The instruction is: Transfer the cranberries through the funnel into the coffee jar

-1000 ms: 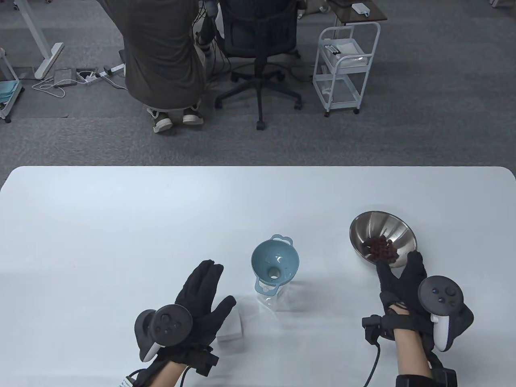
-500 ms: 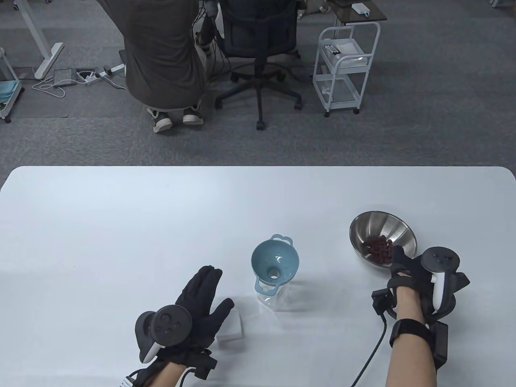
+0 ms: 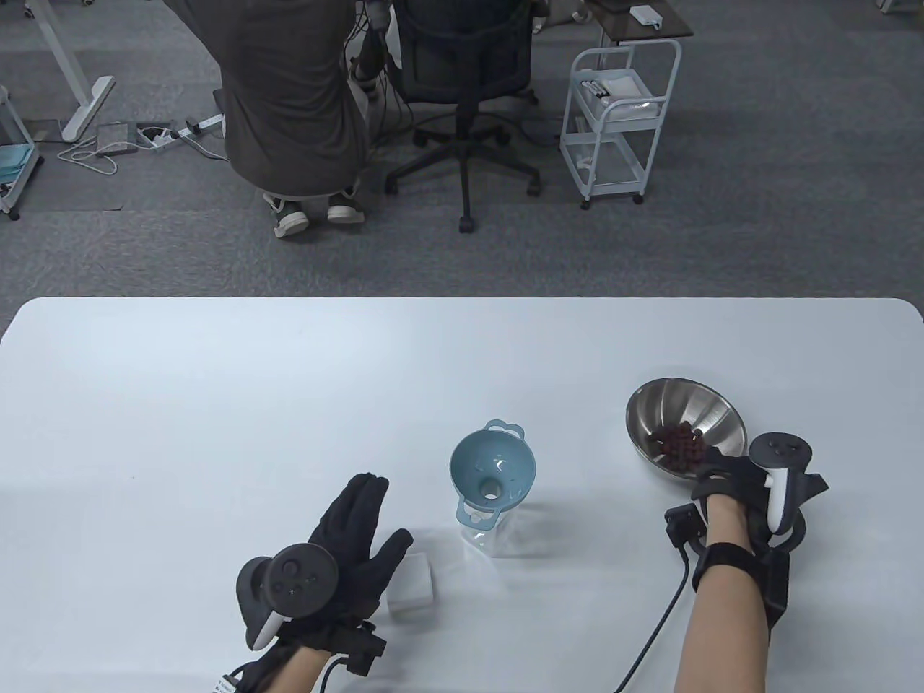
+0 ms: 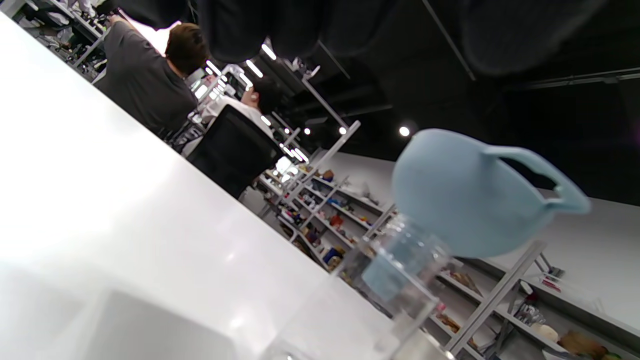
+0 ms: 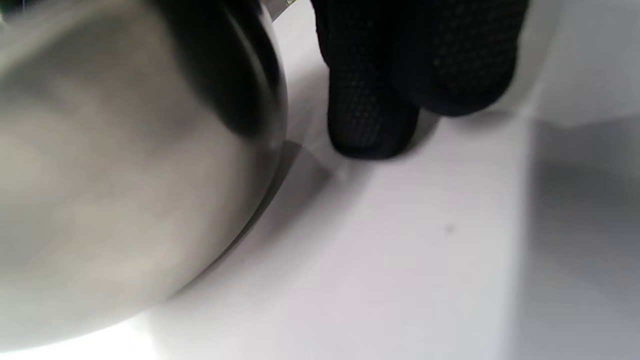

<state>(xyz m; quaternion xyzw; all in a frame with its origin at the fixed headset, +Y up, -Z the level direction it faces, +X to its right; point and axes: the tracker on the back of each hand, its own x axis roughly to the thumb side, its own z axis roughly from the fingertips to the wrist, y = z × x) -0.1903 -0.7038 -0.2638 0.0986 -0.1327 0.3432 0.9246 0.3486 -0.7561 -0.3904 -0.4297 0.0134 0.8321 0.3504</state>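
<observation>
No legible writing | right hand (image 3: 729, 480) at steel bowl (image 3: 711, 411) rim | cranberries (image 3: 680, 444)

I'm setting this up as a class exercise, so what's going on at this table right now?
The right hand is at the near rim of the steel bowl holding the cranberries. The left hand is open, over a white block. The blue funnel sits in the clear jar, with no berries visible in it.
</observation>
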